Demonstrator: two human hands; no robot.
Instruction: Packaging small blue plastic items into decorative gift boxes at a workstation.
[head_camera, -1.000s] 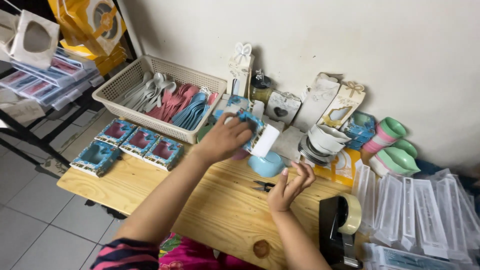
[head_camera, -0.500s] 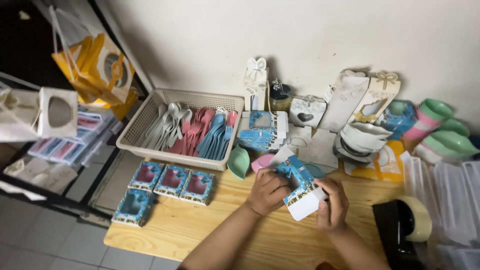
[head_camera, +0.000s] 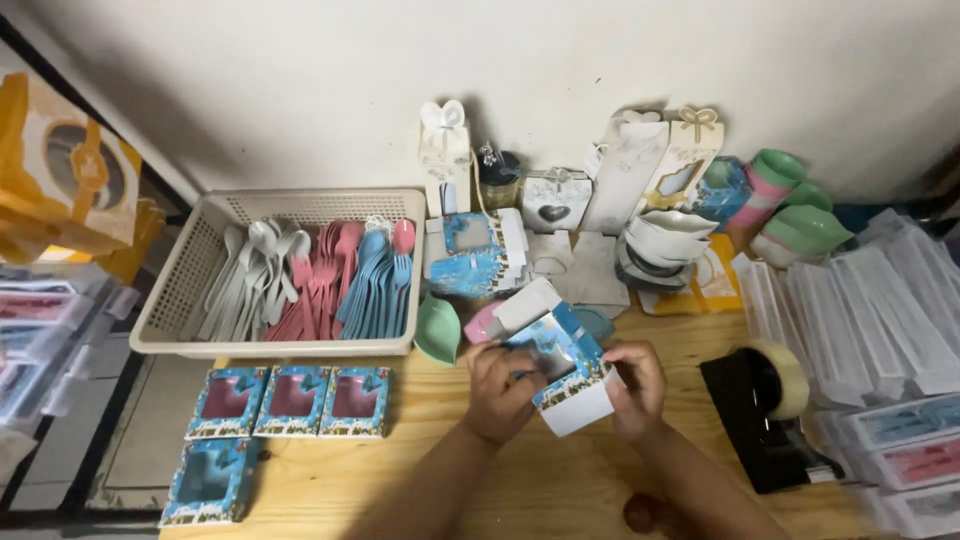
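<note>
Both hands grip a small blue cardboard box over the worktop: left hand at 9 o'clock, right hand at 3. Light, thin, crushable; best held by its edges.

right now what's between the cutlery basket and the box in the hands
In the head view, a green leaf-shaped dish and a small pink dish lie between the basket and the blue box.

Blue patterned box with white flaps, window showing pink inside. Four matching blue patterned boxes with pink windows on light wood table. Beige basket holds grey, pink and blue cutlery. Mint green dish. Black tape dispenser, yellowish tape. White wall.
</note>
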